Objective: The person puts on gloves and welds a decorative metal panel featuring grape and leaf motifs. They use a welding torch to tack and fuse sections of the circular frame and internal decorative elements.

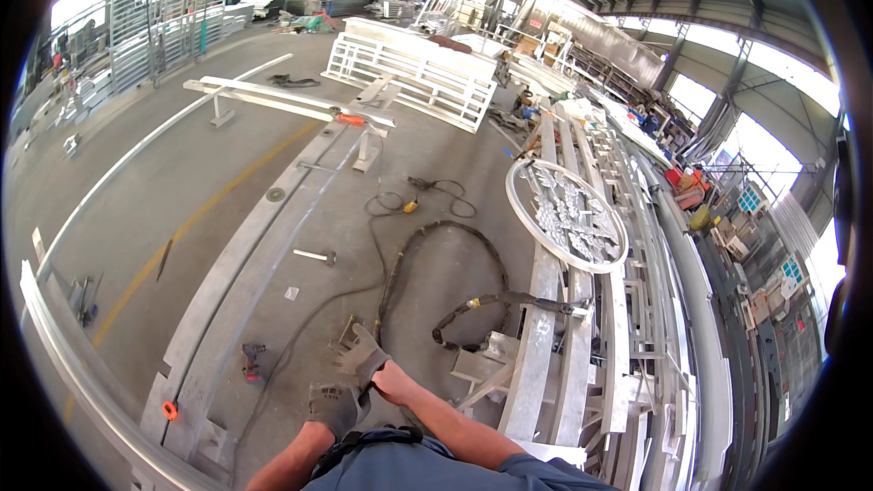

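Observation:
Both my hands wear grey work gloves and are close together low in the middle of the view. My left hand (335,406) is closed, its knuckles up, close beside the right wrist; what it grips, if anything, is hidden. My right hand (366,356) reaches across just beyond it, with gloved fingers stretched to the left. A small brass-coloured metal piece (348,327) shows right beyond those fingertips; I cannot tell whether they touch. A dark thick cable (386,295) runs over the floor close by. Left of my hands stands a cordless drill (252,361).
A long metal beam (238,282) on supports runs along my left, with an orange-handled tool (349,119) at its far end. A hammer (316,256) lies on the floor. To my right, an oval ornamental metal panel (568,215) rests on stacked metal bars (536,359). White railing frames (409,68) stand beyond.

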Available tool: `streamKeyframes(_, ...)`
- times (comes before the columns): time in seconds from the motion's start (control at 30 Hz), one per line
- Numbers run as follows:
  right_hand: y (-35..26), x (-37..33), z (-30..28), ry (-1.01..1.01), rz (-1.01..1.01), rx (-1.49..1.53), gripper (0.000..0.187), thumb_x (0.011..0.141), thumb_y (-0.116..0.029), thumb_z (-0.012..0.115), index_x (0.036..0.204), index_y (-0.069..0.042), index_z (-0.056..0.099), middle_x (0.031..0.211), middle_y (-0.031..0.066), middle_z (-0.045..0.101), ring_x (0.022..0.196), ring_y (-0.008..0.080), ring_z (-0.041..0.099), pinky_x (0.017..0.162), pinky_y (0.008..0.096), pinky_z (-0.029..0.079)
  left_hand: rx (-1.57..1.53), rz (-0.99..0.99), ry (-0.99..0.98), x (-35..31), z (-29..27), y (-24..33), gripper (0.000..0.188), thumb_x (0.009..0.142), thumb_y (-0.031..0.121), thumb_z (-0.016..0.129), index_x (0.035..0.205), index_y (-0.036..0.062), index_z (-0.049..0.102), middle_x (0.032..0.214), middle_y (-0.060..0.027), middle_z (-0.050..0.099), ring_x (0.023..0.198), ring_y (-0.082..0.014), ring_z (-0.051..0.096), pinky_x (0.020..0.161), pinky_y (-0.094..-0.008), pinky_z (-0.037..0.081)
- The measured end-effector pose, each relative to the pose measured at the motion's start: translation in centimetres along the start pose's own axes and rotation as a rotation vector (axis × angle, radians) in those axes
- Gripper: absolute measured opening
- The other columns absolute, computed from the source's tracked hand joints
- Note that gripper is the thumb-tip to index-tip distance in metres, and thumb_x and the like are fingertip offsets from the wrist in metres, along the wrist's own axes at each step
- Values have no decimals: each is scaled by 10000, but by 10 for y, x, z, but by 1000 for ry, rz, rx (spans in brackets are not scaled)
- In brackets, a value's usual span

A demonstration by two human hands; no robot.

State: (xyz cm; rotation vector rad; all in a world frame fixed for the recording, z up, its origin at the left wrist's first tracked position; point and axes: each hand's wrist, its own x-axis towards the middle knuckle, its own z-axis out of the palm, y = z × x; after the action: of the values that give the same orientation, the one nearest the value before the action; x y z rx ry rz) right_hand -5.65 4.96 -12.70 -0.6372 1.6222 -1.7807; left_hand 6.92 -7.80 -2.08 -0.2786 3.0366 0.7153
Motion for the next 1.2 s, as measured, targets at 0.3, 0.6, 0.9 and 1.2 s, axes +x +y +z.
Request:
streamKeyframes(0.3,0,-8,26,-5,153,333,229,853,-24,621,1071,-11,691,1101,216,687,1030,353,638,882,426,513,-125,297,-470,-3,-8,-15,388,921,453,594,909,99,755,871,-166,723,795,-353,708,726,-473,516)
streamKeyframes(0.6,-25,-2,49,-104,207,361,241,893,-73,617,1117,-30,695,1182,158,692,1049,317,647,936,378,501,-299,253,-565,-11,-50,-25,406,927,485,616,906,107,763,833,-142,716,784,-309,696,719,-421,513)
streamKeyframes(0.9,65,8,53,-52,41,-94,328,934,-253,600,1198,-72,674,1162,119,714,1104,301,658,989,444,493,-199,370,-498,-23,-47,-38,383,955,438,573,900,105,755,832,-169,711,752,-374,678,705,-479,514)
streamKeyframes(1.2,-86,5,102,-263,424,816,413,1031,-233,508,1395,-46,564,1372,116,623,1205,273,629,1059,415,484,-364,345,-472,-27,-56,-54,405,966,425,570,839,86,752,797,-171,710,711,-365,684,671,-466,523)
